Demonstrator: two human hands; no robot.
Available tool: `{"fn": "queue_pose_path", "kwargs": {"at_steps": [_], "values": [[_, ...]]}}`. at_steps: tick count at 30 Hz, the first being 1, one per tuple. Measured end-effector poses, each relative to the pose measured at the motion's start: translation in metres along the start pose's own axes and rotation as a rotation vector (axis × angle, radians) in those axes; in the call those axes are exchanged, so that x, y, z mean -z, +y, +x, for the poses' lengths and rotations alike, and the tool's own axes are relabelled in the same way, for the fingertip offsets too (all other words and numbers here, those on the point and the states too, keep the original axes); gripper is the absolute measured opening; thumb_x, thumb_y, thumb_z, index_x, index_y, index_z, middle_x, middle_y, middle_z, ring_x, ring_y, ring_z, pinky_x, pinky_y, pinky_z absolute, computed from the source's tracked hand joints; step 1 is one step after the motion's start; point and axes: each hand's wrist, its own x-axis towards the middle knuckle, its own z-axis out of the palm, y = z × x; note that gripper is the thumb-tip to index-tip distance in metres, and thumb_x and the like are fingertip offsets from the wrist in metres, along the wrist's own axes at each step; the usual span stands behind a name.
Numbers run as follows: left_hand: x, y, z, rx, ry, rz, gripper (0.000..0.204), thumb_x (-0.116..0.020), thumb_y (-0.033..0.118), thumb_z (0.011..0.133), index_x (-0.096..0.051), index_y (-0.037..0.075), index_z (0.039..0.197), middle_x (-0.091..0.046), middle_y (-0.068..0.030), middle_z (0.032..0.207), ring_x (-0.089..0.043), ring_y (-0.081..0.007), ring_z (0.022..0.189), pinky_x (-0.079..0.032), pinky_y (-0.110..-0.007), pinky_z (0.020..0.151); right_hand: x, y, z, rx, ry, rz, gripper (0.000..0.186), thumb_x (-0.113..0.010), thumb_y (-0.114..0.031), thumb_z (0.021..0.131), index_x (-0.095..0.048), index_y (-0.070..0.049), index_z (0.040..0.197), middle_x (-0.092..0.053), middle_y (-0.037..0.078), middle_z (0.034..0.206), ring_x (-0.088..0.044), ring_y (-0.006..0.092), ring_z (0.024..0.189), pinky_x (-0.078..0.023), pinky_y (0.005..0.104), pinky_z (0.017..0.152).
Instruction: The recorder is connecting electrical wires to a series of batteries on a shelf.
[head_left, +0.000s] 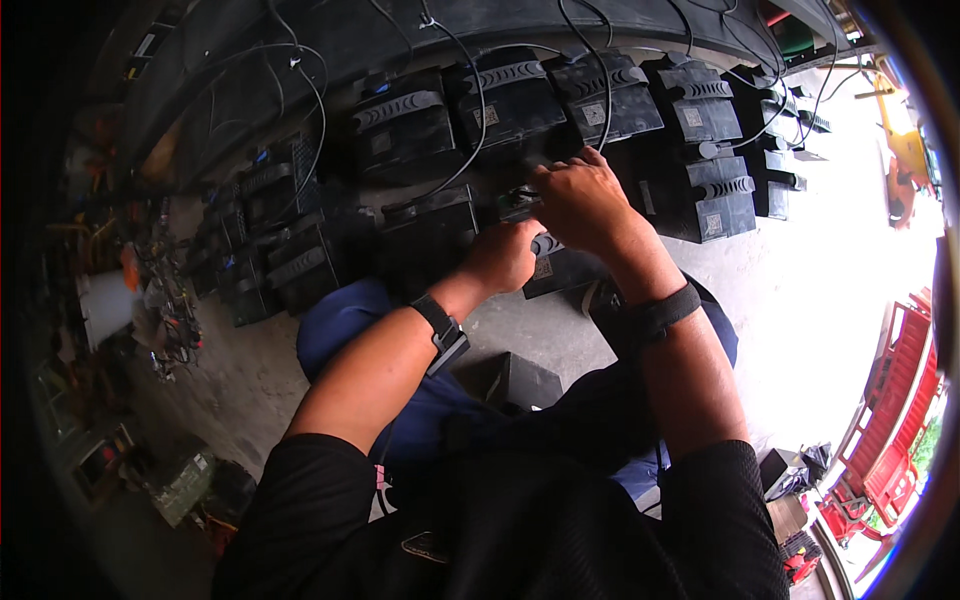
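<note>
In the middle of the view, my right hand (582, 205) reaches over the top of a black boxy case (570, 272) with a ribbed handle, its fingers curled on something I cannot make out. Just below and left, my left hand (500, 258) is closed beside that handle, and what it grips is hidden. A small dark fitting (515, 202) with a bit of green shows between the hands. Similar cases stand around them: one (425, 225) to the left, another (715, 200) with a pale square label to the right.
More black cases (510, 100) line a long dark shelf (340, 40) with hanging cables (470, 80). The concrete floor (490, 320) shows below. Cluttered tools (150, 290) lie at left; red plastic barriers (890, 400) stand at right. Another dark box (520, 380) sits between my legs.
</note>
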Motion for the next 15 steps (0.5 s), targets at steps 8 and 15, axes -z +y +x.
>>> {"fn": "queue_pose_path", "kwargs": {"at_steps": [8,15], "values": [[0.001,-0.003,0.001,-0.052,-0.016,-0.026,0.04,-0.069,0.011,0.078,-0.059,0.001,0.116,-0.067,-0.0255,0.106,-0.062,-0.0444,0.102,-0.051,-0.048,0.088,-0.004,0.009,0.005,-0.014,0.115,-0.078,0.035,-0.065,-0.021,0.081,-0.064,-0.008,0.114,-0.067,0.014,0.111,-0.057,0.0352,0.119,-0.028,0.0605,0.113],[0.005,0.015,0.004,0.004,-0.068,0.03,0.046,-0.069,0.021,0.081,-0.058,0.001,0.121,-0.064,-0.0248,0.117,-0.06,-0.0415,0.111,-0.049,-0.045,0.094,-0.019,0.049,0.018,-0.287,0.386,-0.106,0.057,-0.073,-0.028,0.078,-0.055,-0.01,0.129,-0.049,0.023,0.139,-0.056,0.0427,0.116,-0.051,0.0529,0.09]]}}
